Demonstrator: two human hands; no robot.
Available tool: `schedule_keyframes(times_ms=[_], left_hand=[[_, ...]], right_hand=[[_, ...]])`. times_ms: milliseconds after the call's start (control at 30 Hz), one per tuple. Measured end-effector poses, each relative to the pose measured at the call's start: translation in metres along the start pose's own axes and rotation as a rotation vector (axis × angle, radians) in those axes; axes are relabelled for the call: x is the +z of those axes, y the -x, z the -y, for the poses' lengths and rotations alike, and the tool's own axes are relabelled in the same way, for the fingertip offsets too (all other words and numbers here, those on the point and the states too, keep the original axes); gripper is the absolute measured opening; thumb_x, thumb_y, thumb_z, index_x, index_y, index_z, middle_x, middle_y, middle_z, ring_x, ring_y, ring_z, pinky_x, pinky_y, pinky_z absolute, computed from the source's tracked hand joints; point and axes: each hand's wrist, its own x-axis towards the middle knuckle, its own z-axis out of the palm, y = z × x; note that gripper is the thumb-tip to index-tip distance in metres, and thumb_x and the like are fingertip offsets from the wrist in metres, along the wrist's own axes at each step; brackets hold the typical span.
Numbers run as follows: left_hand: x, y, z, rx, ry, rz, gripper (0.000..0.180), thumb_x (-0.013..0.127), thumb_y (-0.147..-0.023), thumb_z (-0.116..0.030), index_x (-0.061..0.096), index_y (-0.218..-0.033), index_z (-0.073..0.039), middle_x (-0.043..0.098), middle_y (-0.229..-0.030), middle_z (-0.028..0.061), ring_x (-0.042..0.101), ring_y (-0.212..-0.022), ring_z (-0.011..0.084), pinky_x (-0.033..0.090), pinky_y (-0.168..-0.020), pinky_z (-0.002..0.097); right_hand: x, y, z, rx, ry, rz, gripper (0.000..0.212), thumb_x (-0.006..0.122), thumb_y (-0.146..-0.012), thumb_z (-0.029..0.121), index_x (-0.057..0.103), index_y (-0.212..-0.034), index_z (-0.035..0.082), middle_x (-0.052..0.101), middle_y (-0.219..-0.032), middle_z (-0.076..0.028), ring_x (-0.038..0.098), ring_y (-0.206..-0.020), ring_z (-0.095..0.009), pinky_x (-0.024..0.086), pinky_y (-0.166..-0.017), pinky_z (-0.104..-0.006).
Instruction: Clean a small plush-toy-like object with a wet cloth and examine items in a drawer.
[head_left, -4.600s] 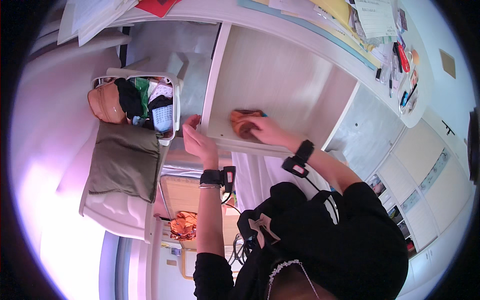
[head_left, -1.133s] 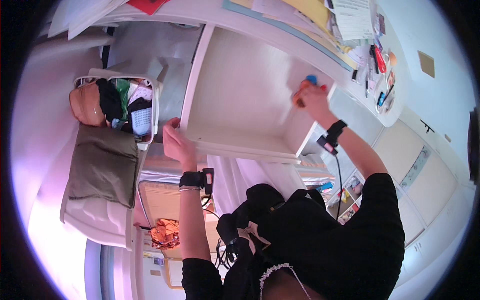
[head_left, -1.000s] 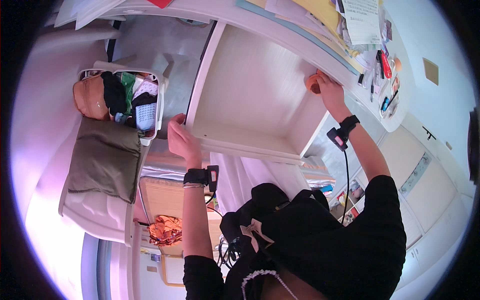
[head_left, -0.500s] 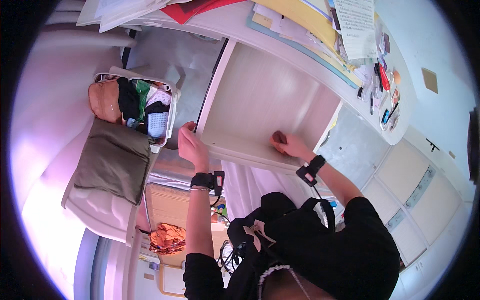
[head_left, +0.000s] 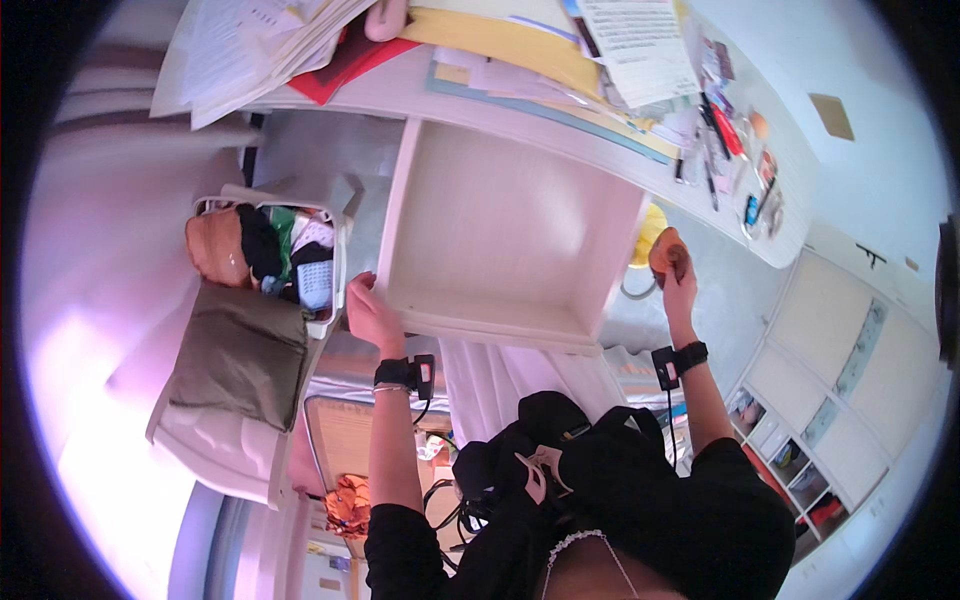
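Note:
The pulled-out white drawer [head_left: 490, 335] lies in front of me, its inside bare. At its front left corner is my left hand [head_left: 372, 318], fingers bent and closed against the drawer's outer edge. My right hand [head_left: 680, 285] is raised beyond the drawer's right side, closed on a brown-orange rounded pad [head_left: 663, 250]; its exact kind I cannot make out. Just behind the pad, lower down, shows a yellow thing [head_left: 650, 225] with a pale round rim beneath it, partly hidden by the pad and the drawer.
Above the drawer, the desk [head_left: 440, 112] bears papers, a red folder [head_left: 345, 70], yellow envelopes and pens. To the left stands a white bin [head_left: 335, 245] filled with cloths and packets, beside a chair with an olive cushion [head_left: 240, 345]. White cabinets [head_left: 800, 350] line the right.
My right hand has lifted the brown-orange pad out of the drawer and carried it right, past the drawer's side. My left hand stays at the front left corner. The view has shifted slightly.

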Motion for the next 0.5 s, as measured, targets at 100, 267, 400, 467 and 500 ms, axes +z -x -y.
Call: schedule_keyframes(times_ms=[100,267,400,467,500], left_hand=[[0.016,0.001,-0.012,0.002,0.039,0.02,0.043,0.031,-0.097,-0.032,0.063,-0.09,-0.004,0.065,-0.086,0.0097,0.061,-0.08,0.0267,0.046,-0.071,0.0363],[0.002,-0.003,-0.008,-0.013,0.056,-0.036,0.04,0.03,-0.097,-0.028,0.063,-0.091,-0.005,0.065,-0.087,0.0087,0.061,-0.082,0.0265,0.046,-0.073,0.0364],[0.0,-0.006,0.002,0.005,0.1,-0.066,0.037,0.031,-0.097,-0.026,0.062,-0.094,-0.006,0.065,-0.089,0.0082,0.06,-0.085,0.0272,0.046,-0.075,0.0373],[0.0,-0.007,0.005,-0.027,0.135,-0.089,0.036,0.031,-0.097,-0.025,0.062,-0.095,-0.007,0.064,-0.09,0.0081,0.06,-0.085,0.0276,0.046,-0.075,0.0377],[-0.003,-0.008,0.008,-0.02,0.154,-0.079,0.035,0.032,-0.098,-0.025,0.061,-0.096,-0.008,0.064,-0.09,0.0079,0.06,-0.086,0.0278,0.045,-0.076,0.0378]], right_hand=[[0.031,-0.012,-0.041,0.051,0.033,0.201,0.033,0.053,-0.086,0.01,0.053,-0.117,-0.002,0.064,-0.095,-0.012,0.065,-0.075,-0.02,0.052,-0.064,-0.0291],[0.017,0.028,-0.06,0.46,-0.334,0.56,0.026,0.056,-0.084,0.012,0.058,-0.108,0.001,0.065,-0.092,-0.006,0.063,-0.078,-0.016,0.053,-0.071,-0.0311],[-0.002,0.066,-0.053,0.441,-0.175,0.789,0.025,0.058,-0.08,0.01,0.06,-0.101,-0.003,0.063,-0.089,-0.003,0.056,-0.082,-0.012,0.048,-0.075,-0.0315],[-0.015,0.051,-0.02,0.474,-0.003,0.639,0.025,0.056,-0.078,0.009,0.06,-0.098,-0.005,0.064,-0.085,-0.008,0.058,-0.082,-0.015,0.048,-0.074,-0.0309],[-0.018,0.038,0.01,0.477,0.088,0.601,0.024,0.055,-0.078,0.008,0.061,-0.097,-0.005,0.063,-0.084,-0.008,0.059,-0.082,-0.016,0.048,-0.073,-0.0308]])
